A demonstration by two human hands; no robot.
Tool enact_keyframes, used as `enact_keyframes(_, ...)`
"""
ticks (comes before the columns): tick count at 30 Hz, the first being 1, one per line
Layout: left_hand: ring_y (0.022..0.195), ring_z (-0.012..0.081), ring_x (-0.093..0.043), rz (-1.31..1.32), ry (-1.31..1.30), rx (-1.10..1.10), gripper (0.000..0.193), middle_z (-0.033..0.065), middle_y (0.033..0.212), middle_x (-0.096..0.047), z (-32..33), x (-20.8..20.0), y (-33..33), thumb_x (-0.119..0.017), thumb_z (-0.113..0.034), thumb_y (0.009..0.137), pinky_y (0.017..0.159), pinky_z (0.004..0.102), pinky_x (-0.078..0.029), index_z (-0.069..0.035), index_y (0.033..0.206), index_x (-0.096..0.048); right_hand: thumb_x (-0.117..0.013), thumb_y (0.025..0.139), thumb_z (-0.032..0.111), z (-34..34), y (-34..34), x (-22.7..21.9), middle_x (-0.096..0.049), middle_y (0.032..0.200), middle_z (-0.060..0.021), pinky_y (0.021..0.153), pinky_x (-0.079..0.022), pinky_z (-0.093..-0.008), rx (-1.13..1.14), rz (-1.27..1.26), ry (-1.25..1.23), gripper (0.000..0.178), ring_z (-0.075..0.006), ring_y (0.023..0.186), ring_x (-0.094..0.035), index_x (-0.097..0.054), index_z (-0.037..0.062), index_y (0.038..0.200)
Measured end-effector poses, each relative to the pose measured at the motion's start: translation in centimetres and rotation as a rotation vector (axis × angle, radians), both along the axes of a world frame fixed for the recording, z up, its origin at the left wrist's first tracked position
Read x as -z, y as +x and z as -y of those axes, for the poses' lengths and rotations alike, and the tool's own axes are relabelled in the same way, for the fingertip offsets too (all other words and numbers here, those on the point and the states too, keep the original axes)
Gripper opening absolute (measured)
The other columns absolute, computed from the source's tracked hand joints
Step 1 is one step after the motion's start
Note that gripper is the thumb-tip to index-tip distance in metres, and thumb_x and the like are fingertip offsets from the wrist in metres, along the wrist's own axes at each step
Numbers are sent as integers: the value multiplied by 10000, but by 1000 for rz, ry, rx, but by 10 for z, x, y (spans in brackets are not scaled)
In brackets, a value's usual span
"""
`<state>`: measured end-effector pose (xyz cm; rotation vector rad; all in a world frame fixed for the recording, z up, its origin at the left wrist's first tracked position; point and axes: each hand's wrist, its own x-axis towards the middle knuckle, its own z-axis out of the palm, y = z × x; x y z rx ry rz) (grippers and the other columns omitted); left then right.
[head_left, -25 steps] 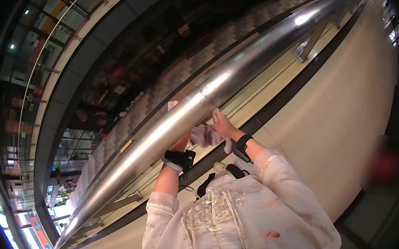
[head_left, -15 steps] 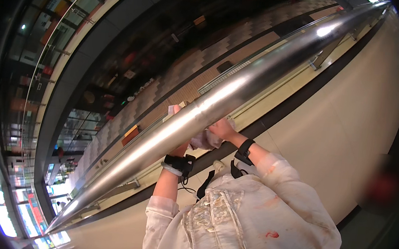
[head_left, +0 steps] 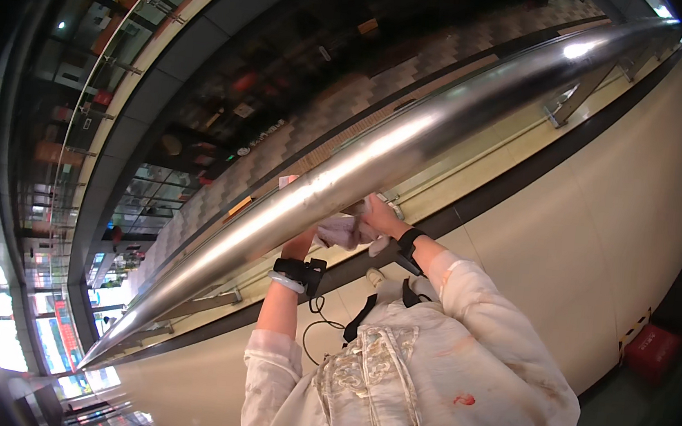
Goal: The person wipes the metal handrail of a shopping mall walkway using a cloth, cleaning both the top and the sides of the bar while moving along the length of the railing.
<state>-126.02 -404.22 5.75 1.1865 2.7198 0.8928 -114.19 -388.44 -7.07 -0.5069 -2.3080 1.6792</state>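
A thick, shiny steel handrail [head_left: 310, 198] runs diagonally from lower left to upper right. Below its near side bunches a pale pinkish-grey cloth [head_left: 343, 232]. My right hand [head_left: 379, 216] grips the cloth with fingers closed, the fingertips partly hidden under the rail. Most of my left hand [head_left: 298, 244] is behind the rail, at the cloth's left end. Only a fingertip and a scrap of something pale show past the rail's far side, so its grip cannot be made out. Black straps circle both wrists, and a pale bangle sits on my left one.
Under the rail are glass panels with metal posts [head_left: 569, 103] and a dark floor border [head_left: 518, 168]. Beige tiled floor [head_left: 596, 205] spreads to the right. Beyond the glass lies a lower level with patterned flooring. A red box [head_left: 653, 352] stands at far right.
My right hand and the cloth have shifted slightly under the rail, and less of my left hand shows beyond it. The view has turned a little, bringing the red box into sharper sight.
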Motion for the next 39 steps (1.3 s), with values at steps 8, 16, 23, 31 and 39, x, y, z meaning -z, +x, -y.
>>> enact_keyframes(8,1152,274,-358,-54,53,-80,622,146,1259,-369,15,22,3,-618,-197,767,980,348,-267,-11,1268,-300,-493,730,113,37,43,-75,-569,762,-225,606,-414,-485,-212,75,496,349,-394,724,-556,-348,84,1047)
enact_keyframes(16,834,286,-441,-159,226,-49,250,126,863,-464,-18,-35,26,-580,-147,750,753,363,-366,-38,928,-443,-517,723,155,37,-17,-55,-569,690,-220,574,-441,-477,-113,-169,511,220,-382,652,-571,-491,45,913)
enact_keyframes(23,932,287,-443,-90,171,-69,267,134,978,-480,-2,-22,32,-516,-181,798,822,364,-350,-33,1014,-461,-521,704,126,41,-9,-61,-596,779,-173,638,-440,-459,-177,-98,554,328,-348,754,-576,-507,39,1020)
enact_keyframes(31,1051,291,-445,-36,143,-107,313,144,1110,-502,-15,-24,26,-433,-223,859,901,374,-327,-31,1101,-484,-547,707,187,45,-27,-54,-592,750,-201,633,-448,-456,-97,36,399,224,-363,725,-576,-561,31,868)
enact_keyframes(39,1107,299,-412,172,136,-81,364,156,1182,-468,-3,-39,43,-416,-256,874,943,368,-298,-33,1158,-461,-487,750,192,36,3,-45,-586,841,-192,676,-422,-480,-205,-54,516,305,-380,795,-559,-446,73,1028)
